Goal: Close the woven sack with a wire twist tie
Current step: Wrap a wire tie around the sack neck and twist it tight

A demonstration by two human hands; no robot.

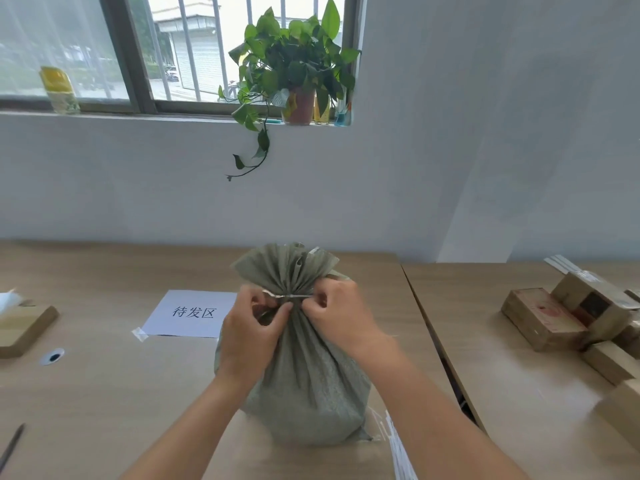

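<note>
Sack (pixel 304 382) neck gathered, tie (pixel 289 295) wrapped round; L hand (pixel 247 336) & R hand (pixel 337 315) pinch its ends; twisting prob. left.

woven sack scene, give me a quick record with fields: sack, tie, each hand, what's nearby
sack: green woven sack upright on wooden table, neck gathered
tie: wire twist tie wrapped round the neck
left hand: left hand pinches the tie's left end
right hand: right hand pinches the tie's right end
nearby: paper sign taped behind-left; cardboard boxes at right; potted plant on windowsill
</note>
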